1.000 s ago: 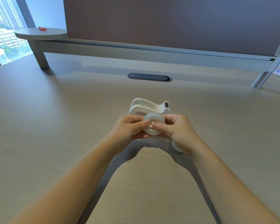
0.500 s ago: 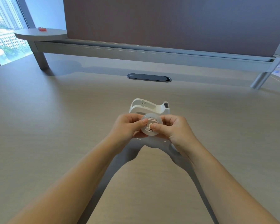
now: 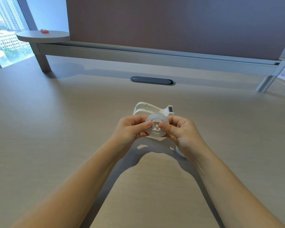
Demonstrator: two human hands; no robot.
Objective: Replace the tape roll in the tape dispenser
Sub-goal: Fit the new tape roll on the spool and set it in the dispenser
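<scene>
A white tape roll (image 3: 156,134) with a white plastic hub in its core is held above the desk, its flat face turned toward me. My left hand (image 3: 132,129) pinches its left rim and my right hand (image 3: 181,132) grips its right side, thumb on the hub. Just behind the roll stands the white tape dispenser (image 3: 152,109), with nothing in its cradle and its cutter at the right end. A second white round object (image 3: 179,152) lies on the desk, mostly hidden under my right wrist.
The pale wooden desk (image 3: 56,129) spreads around my hands. A dark oval cable port (image 3: 152,80) sits farther back. Behind it a grey rail on legs (image 3: 155,56) carries a partition, with a round shelf (image 3: 43,37) holding something red at far left.
Both hands have shifted slightly on the roll, turning it a little. The square hub in its core now faces me more plainly. The dispenser has stayed in place.
</scene>
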